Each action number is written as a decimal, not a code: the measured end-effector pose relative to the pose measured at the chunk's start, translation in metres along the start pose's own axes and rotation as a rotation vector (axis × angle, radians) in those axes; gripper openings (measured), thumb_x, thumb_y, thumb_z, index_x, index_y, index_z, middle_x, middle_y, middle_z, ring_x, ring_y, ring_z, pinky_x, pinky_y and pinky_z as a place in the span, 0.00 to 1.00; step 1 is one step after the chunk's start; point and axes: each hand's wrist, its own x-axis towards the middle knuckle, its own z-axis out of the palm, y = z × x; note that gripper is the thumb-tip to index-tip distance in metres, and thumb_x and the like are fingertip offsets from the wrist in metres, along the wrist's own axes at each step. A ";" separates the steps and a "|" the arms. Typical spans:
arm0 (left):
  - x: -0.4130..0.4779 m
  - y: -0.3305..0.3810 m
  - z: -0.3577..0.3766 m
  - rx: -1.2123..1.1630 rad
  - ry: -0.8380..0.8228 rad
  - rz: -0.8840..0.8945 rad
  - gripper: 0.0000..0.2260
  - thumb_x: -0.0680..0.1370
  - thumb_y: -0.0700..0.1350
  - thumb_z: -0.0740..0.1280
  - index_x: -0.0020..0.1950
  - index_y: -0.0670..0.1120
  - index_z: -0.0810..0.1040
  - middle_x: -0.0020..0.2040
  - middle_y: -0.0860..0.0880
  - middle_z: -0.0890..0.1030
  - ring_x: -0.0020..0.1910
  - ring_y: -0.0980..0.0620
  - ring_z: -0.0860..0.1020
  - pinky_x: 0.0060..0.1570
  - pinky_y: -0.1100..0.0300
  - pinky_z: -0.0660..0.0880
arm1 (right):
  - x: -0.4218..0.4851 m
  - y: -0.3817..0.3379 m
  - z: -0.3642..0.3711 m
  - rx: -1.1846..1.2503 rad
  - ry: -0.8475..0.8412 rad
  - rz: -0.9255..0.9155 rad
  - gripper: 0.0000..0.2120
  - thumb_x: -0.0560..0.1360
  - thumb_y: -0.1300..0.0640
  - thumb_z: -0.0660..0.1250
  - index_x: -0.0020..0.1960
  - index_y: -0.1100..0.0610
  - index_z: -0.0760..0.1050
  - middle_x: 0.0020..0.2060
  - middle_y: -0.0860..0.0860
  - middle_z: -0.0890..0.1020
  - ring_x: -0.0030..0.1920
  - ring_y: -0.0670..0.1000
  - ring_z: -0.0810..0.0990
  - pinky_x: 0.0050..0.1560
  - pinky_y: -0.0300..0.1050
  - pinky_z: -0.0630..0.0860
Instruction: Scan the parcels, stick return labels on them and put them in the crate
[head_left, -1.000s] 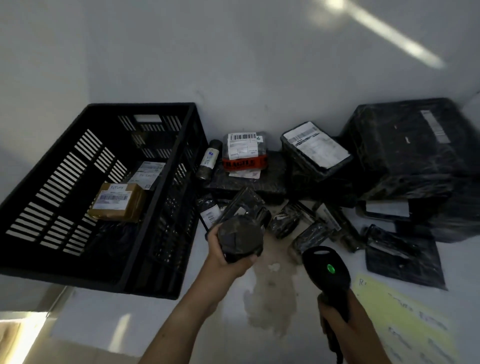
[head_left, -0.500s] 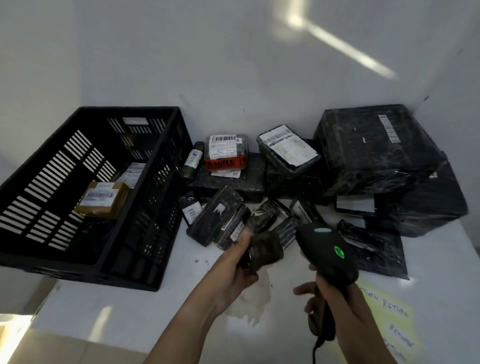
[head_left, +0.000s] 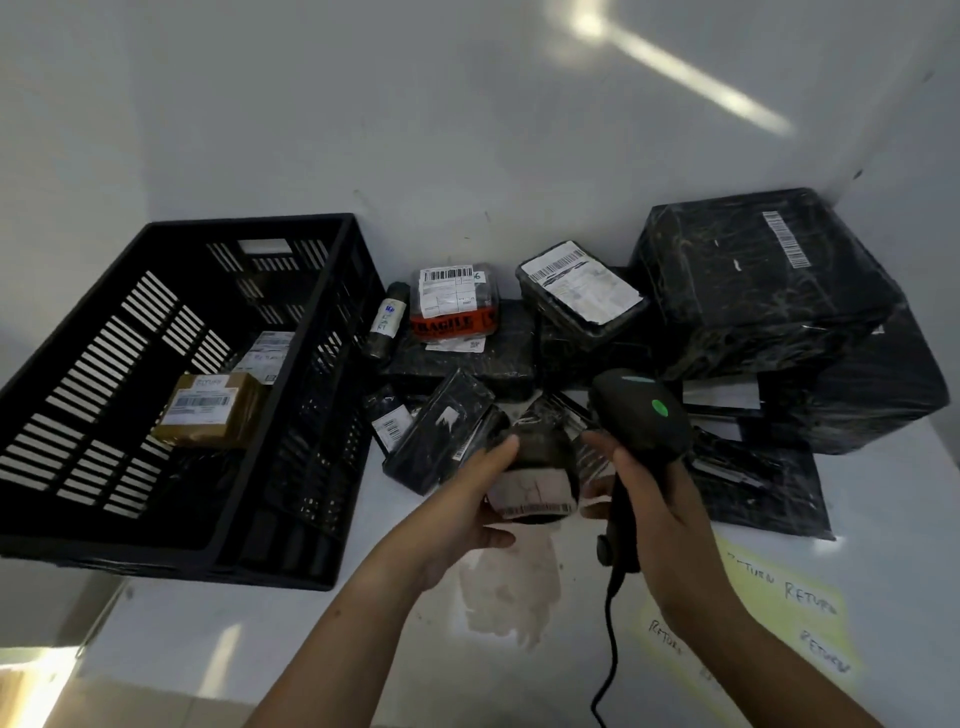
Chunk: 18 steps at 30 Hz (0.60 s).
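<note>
Head view, right of the crate (head_left: 244, 222): left hand (head_left: 467, 499) holds a parcel (head_left: 540, 467) (label up), right hand (head_left: 660, 499) grips the scanner (head_left: 641, 415). Likely the scanning step; next, aim at its barcode.

Orange tape on the clear-wrapped parcel (head_left: 453, 325): "FRAGILE" in black capitals.
White label on that parcel: a barcode along the top, a handwritten "6" at its right corner, and print too small to read.
Yellow paper sheet (head_left: 795, 608): "RETURN" handwritten in dark capitals, several times.
Brown cardboard box (head_left: 208, 410) in the black plastic crate (head_left: 249, 223): white barcode label, with a blurred handwritten word above it.
Small dark-wrapped parcel (head_left: 540, 457) gripped by the left hand (head_left: 467, 499): white label with a barcode along its lower edge, print unreadable.
Flat black-wrapped parcel (head_left: 582, 291): white shipping label with a barcode on top, print too small.
Large black-wrapped box (head_left: 753, 280): white barcode strip near its far right corner.
Small dark cylinder (head_left: 387, 325): white label with an unreadable blue mark.
</note>
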 end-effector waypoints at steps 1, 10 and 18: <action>0.003 0.000 -0.003 -0.044 0.023 -0.028 0.26 0.75 0.72 0.60 0.63 0.57 0.81 0.56 0.47 0.85 0.52 0.50 0.83 0.47 0.56 0.74 | -0.001 -0.002 -0.002 0.019 0.009 -0.002 0.12 0.81 0.48 0.61 0.60 0.47 0.79 0.45 0.53 0.85 0.42 0.53 0.85 0.42 0.47 0.82; 0.033 0.013 -0.013 -0.466 0.215 -0.047 0.29 0.80 0.67 0.53 0.60 0.47 0.82 0.53 0.42 0.82 0.39 0.48 0.80 0.38 0.56 0.66 | -0.038 -0.011 -0.015 -0.130 -0.095 0.042 0.33 0.60 0.30 0.67 0.42 0.61 0.76 0.24 0.57 0.76 0.20 0.52 0.70 0.24 0.44 0.67; 0.036 0.026 -0.002 -0.550 0.225 0.052 0.25 0.80 0.64 0.59 0.62 0.47 0.82 0.60 0.42 0.84 0.57 0.41 0.81 0.49 0.55 0.70 | -0.045 -0.018 -0.006 -0.172 -0.124 0.043 0.27 0.59 0.31 0.65 0.43 0.53 0.77 0.23 0.54 0.77 0.18 0.44 0.70 0.23 0.33 0.65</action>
